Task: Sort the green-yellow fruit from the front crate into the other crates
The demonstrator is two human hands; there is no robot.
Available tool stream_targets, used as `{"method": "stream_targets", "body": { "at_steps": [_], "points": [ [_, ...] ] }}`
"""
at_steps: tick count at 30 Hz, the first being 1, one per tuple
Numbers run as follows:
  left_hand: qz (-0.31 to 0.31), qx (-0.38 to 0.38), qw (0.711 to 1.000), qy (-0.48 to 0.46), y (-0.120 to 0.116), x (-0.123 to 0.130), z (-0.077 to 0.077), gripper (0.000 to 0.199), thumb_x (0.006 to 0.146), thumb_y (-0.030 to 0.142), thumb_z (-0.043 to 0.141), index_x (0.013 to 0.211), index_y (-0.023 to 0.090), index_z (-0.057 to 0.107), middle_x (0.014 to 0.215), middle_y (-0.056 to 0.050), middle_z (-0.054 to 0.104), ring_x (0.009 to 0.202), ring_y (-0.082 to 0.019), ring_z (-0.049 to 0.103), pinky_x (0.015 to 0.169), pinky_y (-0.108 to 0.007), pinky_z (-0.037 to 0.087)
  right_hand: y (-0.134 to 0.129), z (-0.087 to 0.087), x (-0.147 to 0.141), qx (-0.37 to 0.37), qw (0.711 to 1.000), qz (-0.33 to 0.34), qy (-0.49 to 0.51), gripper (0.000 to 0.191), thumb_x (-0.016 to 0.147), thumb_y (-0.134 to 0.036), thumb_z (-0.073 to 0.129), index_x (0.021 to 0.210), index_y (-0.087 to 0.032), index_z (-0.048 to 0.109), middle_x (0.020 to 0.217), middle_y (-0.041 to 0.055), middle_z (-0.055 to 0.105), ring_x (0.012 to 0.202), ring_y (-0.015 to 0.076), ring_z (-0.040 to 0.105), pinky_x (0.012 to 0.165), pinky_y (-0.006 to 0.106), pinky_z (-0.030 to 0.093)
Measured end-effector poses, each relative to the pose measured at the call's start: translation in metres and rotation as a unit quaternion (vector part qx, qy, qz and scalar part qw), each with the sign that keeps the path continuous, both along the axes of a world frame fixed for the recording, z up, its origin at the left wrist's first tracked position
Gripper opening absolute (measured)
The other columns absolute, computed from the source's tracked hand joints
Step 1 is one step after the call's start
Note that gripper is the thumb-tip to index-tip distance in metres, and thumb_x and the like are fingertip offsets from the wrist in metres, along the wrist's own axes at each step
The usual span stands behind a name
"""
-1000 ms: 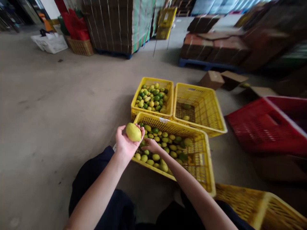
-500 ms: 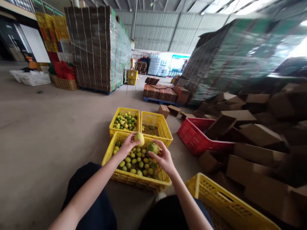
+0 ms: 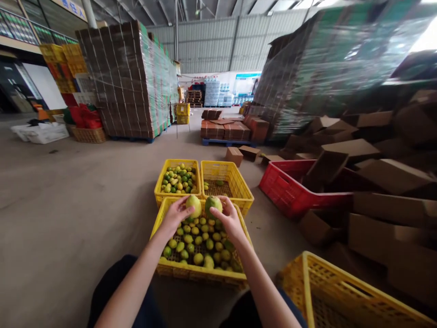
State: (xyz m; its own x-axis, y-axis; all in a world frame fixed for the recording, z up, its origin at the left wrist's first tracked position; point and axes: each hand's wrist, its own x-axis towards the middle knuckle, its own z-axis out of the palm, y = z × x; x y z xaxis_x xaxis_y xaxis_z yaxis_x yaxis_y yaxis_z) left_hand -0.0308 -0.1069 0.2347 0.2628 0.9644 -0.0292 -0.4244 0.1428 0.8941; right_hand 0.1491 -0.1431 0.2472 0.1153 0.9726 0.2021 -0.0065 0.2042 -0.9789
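Note:
My left hand [image 3: 175, 216] grips a pale yellow-green lemon [image 3: 194, 207] between thumb and fingers. Close beside it, a greener lemon [image 3: 213, 207] is held in my right hand [image 3: 229, 218]. Both fruits are raised over the near end of a yellow plastic crate [image 3: 191, 270], in which many green and yellow lemons [image 3: 198, 241] lie loose. Behind it, a smaller-looking yellow crate [image 3: 157, 193] on the left is heaped with yellow and green lemons [image 3: 180, 177]. The yellow crate [image 3: 235, 182] on its right has only a few fruits on its bottom.
Another yellow crate [image 3: 344, 278] stands close by my right knee. A red crate [image 3: 283, 193] and a pile of cardboard boxes [image 3: 385, 223] lie to the right. Wrapped pallet stacks [image 3: 116, 82] rise farther back. Concrete floor [image 3: 85, 200] spreads to the left.
My hands have drawn closer together, bringing the two lemons nearly side by side; the right one moved left. The camera view has shifted and levelled slightly. Both lemons stay held.

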Motion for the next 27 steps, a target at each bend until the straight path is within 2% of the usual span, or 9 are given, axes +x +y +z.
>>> {"method": "stream_targets", "body": {
  "at_steps": [4,10,14,18,22,27],
  "points": [
    [-0.023,-0.004,1.0,0.001,0.001,-0.007,0.005,0.053,0.056,0.026,0.087,0.106,0.017,0.071,0.105,-0.009,0.07,0.096,-0.021,0.064,0.088,-0.032,0.05,0.005,-0.006,-0.003,0.017,0.999,0.031,0.022,0.049,0.066,-0.041,0.07,0.106,-0.023,0.049,0.108,0.0051,0.066,0.093,0.022,0.064,0.084,0.036,0.052],
    [-0.04,0.072,0.993,0.086,-0.003,-0.018,0.016,0.05,0.056,0.021,0.086,0.104,0.021,0.073,0.109,-0.006,0.071,0.101,-0.02,0.063,0.093,-0.031,0.048,0.004,-0.014,-0.009,0.048,0.996,0.042,0.07,0.053,0.063,-0.036,0.078,0.11,-0.025,0.056,0.108,0.0043,0.068,0.1,0.0236,0.063,0.088,0.037,0.05],
    [-0.032,0.097,0.99,0.099,-0.005,-0.02,0.022,0.047,0.057,0.018,0.085,0.103,0.024,0.074,0.111,-0.004,0.071,0.104,-0.019,0.062,0.097,-0.031,0.046,-0.001,-0.016,-0.013,0.049,0.989,0.052,0.129,0.05,0.062,-0.029,0.082,0.108,-0.027,0.063,0.109,0.0026,0.069,0.107,0.0242,0.062,0.092,0.037,0.048],
    [-0.042,0.034,0.998,0.037,-0.005,-0.018,0.024,0.044,0.058,0.018,0.084,0.101,0.021,0.074,0.109,-0.005,0.071,0.099,-0.019,0.064,0.092,-0.03,0.049,-0.003,-0.014,-0.014,0.019,0.982,0.05,0.182,0.047,0.062,-0.033,0.083,0.105,-0.026,0.066,0.103,0.0025,0.072,0.097,0.0237,0.066,0.085,0.036,0.052],
    [-0.072,-0.054,0.996,-0.016,-0.004,-0.018,0.023,0.04,0.064,0.023,0.082,0.101,0.015,0.073,0.102,-0.01,0.071,0.088,-0.02,0.067,0.074,-0.028,0.055,-0.002,-0.013,-0.013,-0.044,0.967,0.055,0.246,0.039,0.062,-0.041,0.081,0.094,-0.023,0.067,0.089,0.0029,0.073,0.086,0.0245,0.068,0.071,0.036,0.056],
    [-0.065,-0.126,0.989,-0.041,-0.002,-0.017,0.02,0.018,0.076,0.018,0.072,0.092,0.009,0.07,0.087,-0.011,0.071,0.071,-0.016,0.066,0.066,-0.027,0.057,0.001,-0.016,-0.012,-0.073,0.955,0.056,0.284,0.033,0.062,-0.041,0.08,0.085,-0.02,0.067,0.081,0.002,0.072,0.081,0.0232,0.069,0.066,0.033,0.058]
  ]
}}
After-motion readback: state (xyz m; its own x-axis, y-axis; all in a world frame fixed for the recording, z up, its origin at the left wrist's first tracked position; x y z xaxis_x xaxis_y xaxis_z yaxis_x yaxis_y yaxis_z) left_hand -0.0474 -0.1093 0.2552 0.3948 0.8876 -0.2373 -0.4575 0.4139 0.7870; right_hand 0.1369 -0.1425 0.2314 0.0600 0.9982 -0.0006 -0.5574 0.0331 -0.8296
